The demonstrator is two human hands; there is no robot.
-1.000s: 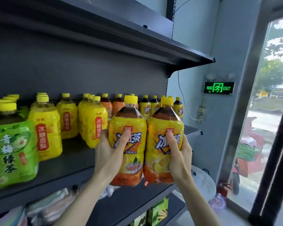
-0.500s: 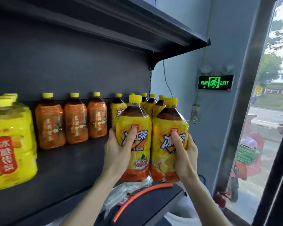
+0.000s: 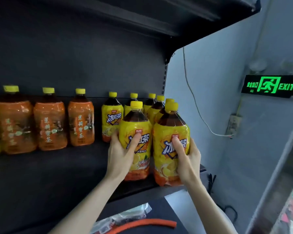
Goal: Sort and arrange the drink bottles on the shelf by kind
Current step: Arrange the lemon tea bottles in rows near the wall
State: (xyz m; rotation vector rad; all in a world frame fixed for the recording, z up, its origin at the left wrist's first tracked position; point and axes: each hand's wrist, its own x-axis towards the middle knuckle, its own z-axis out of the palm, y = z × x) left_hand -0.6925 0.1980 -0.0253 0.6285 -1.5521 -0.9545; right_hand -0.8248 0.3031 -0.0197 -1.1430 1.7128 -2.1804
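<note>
Both held bottles carry yellow labels with 冰红茶 in big white-and-blue letters, lemon pictures below, and yellow caps over dark tea. The left hand (image 3: 123, 154) grips the left bottle (image 3: 137, 130) from its left side, thumb across the label. The right hand (image 3: 189, 159) grips the right bottle (image 3: 169, 129) from the right, thumb likewise on the label. They stand upright, side by side and touching, at the right front corner of the dark shelf (image 3: 57, 174); whether their bases rest on it I cannot tell. Just behind stand more iced tea bottles (image 3: 112, 119) of the same kind. Left of those, three orange bottles (image 3: 49, 122) line the back, with vertical writing ending in 茶. Bare shelf lies in front of them. On the wall a green sign (image 3: 271, 85) reads EXIT
</note>
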